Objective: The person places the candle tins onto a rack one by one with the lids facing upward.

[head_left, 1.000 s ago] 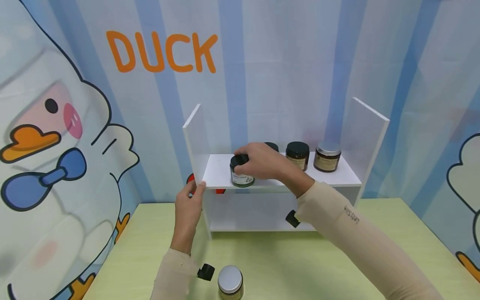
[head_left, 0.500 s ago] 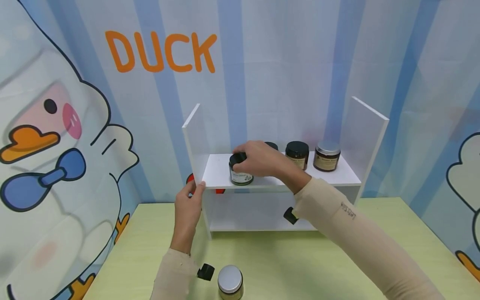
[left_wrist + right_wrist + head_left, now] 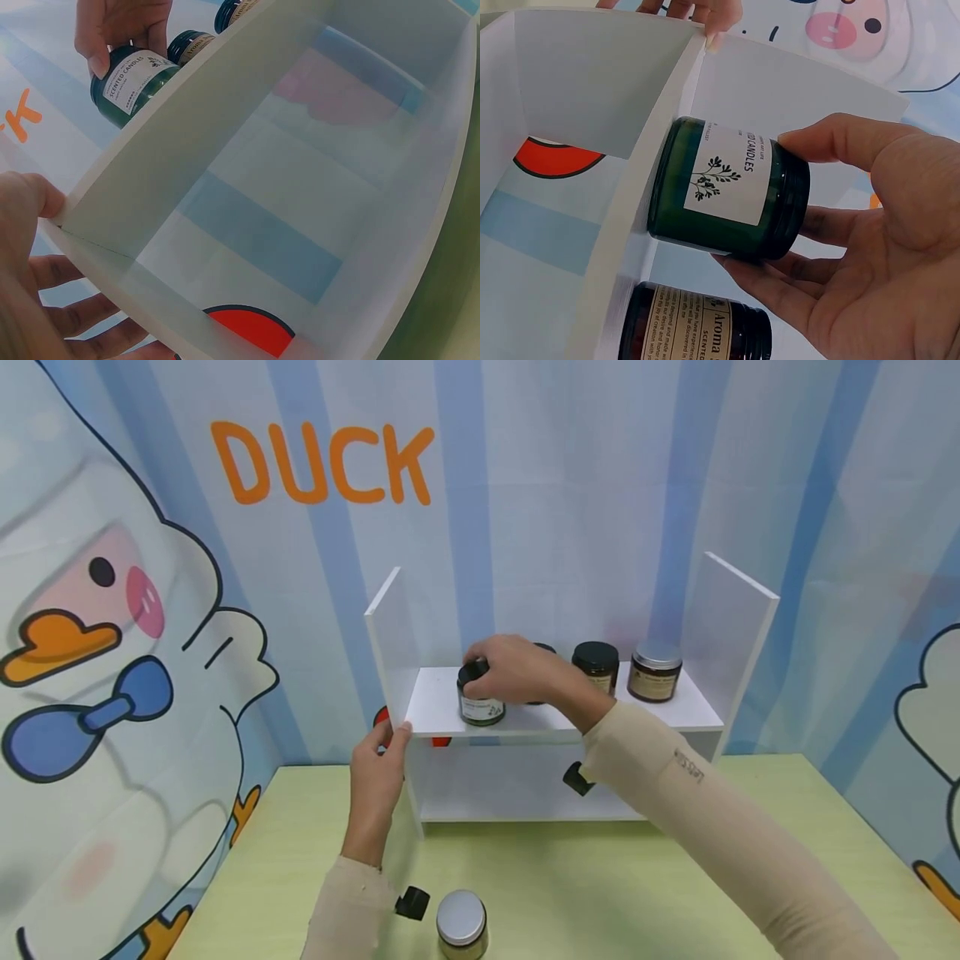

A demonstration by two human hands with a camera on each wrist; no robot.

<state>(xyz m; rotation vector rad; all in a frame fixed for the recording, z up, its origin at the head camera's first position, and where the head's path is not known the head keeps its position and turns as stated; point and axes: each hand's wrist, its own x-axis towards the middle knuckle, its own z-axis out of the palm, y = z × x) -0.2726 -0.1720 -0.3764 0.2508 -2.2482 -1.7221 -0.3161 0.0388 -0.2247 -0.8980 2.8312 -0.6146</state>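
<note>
A white two-tier shelf [image 3: 442, 697] stands on the table. My right hand [image 3: 521, 668] holds a green glass scented candle jar [image 3: 724, 180] by its black lid, thumb on one side and fingers on the other. The jar is upright at the left part of the upper board, its base on or close to the board. My left hand [image 3: 378, 772] grips the shelf's left side panel [image 3: 142, 292], thumb at the front edge and fingers along the outer face. A brown candle jar [image 3: 697, 326] with a beige label is beside the green one.
On the upper board, a black-lidded jar [image 3: 596, 668] and a silver-lidded jar [image 3: 655, 672] stand toward the right panel [image 3: 738, 635]. Another silver-lidded jar [image 3: 461, 922] is on the table [image 3: 600, 885] in front. A printed duck curtain [image 3: 570, 510] hangs behind.
My right hand and the green candle jar have shifted slightly back and to the left on the upper board. The left hand stays in place on the side panel.
</note>
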